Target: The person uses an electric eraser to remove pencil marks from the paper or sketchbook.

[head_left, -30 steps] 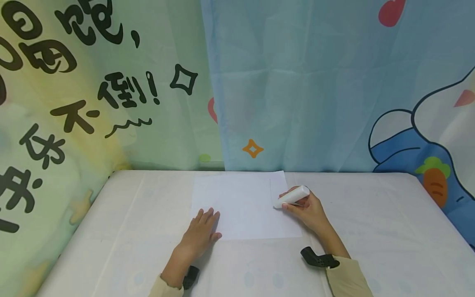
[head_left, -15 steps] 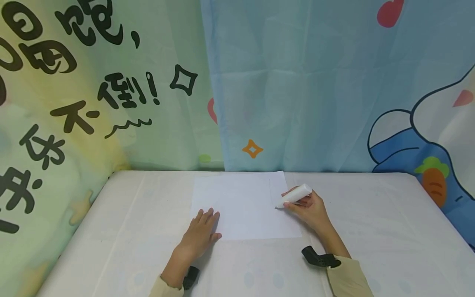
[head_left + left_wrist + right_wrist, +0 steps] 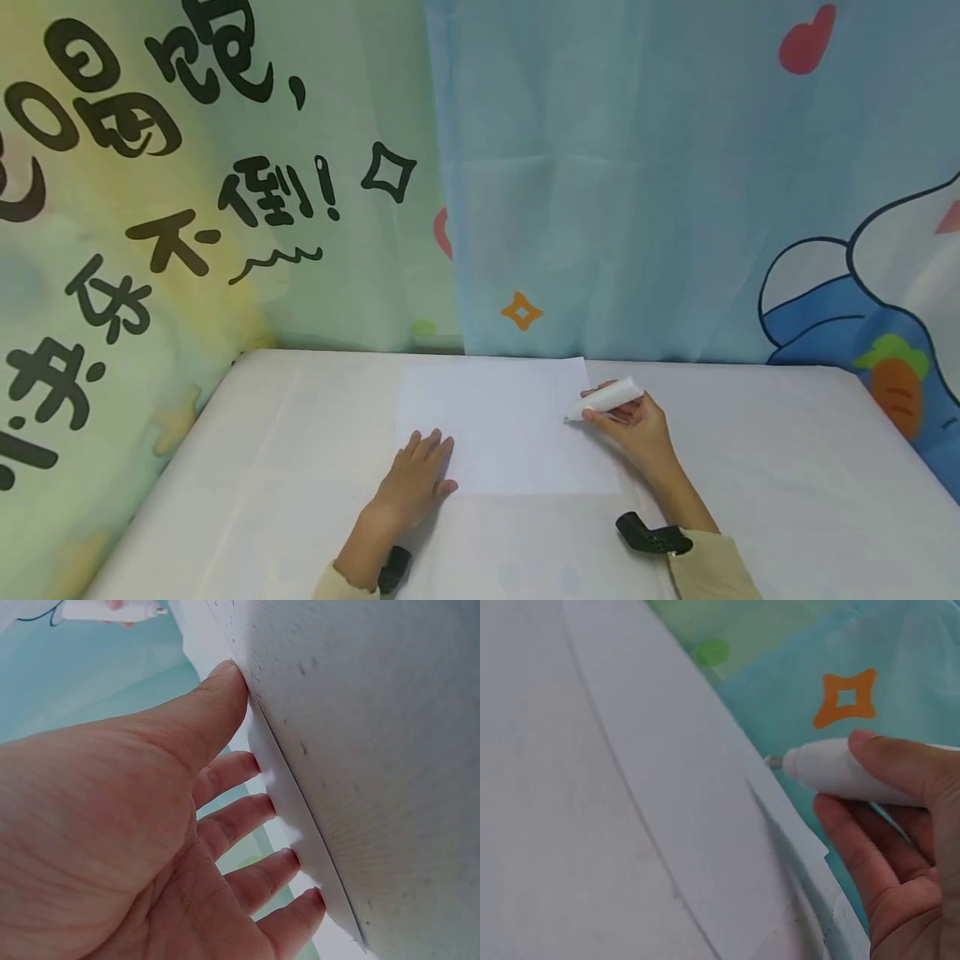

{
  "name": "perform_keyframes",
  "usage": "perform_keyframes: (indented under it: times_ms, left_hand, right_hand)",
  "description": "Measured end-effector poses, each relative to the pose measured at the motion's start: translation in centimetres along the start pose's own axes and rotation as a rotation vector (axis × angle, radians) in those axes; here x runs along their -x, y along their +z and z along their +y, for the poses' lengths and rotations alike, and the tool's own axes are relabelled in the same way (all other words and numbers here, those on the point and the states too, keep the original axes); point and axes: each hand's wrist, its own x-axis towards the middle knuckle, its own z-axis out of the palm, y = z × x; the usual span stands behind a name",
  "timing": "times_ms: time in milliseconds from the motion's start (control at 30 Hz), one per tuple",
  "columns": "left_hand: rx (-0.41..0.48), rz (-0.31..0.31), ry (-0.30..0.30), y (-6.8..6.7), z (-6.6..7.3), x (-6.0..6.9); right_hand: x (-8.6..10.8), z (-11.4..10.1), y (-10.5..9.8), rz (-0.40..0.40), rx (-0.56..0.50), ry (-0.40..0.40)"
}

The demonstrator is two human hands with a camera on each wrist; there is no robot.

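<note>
The left hand (image 3: 416, 477) stays spread on the near left of the paper (image 3: 502, 433) on the table (image 3: 300, 467), steadying it; the right hand (image 3: 637, 425) still pinches the white pen-like tool (image 3: 609, 398) above the sheet's right side; its tip (image 3: 774, 761) now looks slightly higher, contact unclear; the faint line there no longer shows, so work at that spot perhaps pauses.

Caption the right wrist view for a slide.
The right hand grips a white pen-like tool, its tip near white paper.
</note>
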Motion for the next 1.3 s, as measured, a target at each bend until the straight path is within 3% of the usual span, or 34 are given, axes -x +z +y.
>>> perform_keyframes:
  times_ms: [267,400,600,800,967,1300]
  left_hand:
    - [-0.03,0.003,0.011,-0.2,0.1,0.2]
    - [-0.045,0.005,0.018,-0.4,0.0,0.1]
    - [-0.063,0.0,0.014,-0.3,-0.2,0.3]
    - [-0.032,0.018,0.034,-0.5,0.1,0.2]
    - [-0.033,0.033,0.028,-0.8,0.2,-0.3]
    - [-0.037,0.018,0.007,-0.3,0.0,-0.3]
  right_hand:
    - [-1.4,0.6,0.4,-0.043,-0.02,-0.032]
    - [-2.4,0.8,0.9,-0.001,-0.028,-0.017]
    - [-3.4,1.2,1.4,0.071,0.042,0.048]
    - [-4.6,1.6,1.3,0.163,0.049,0.102]
    - [-5.8,1.8,1.3,0.179,0.022,0.115]
    - [-6.4,3.3,1.7,0.217,0.072,0.149]
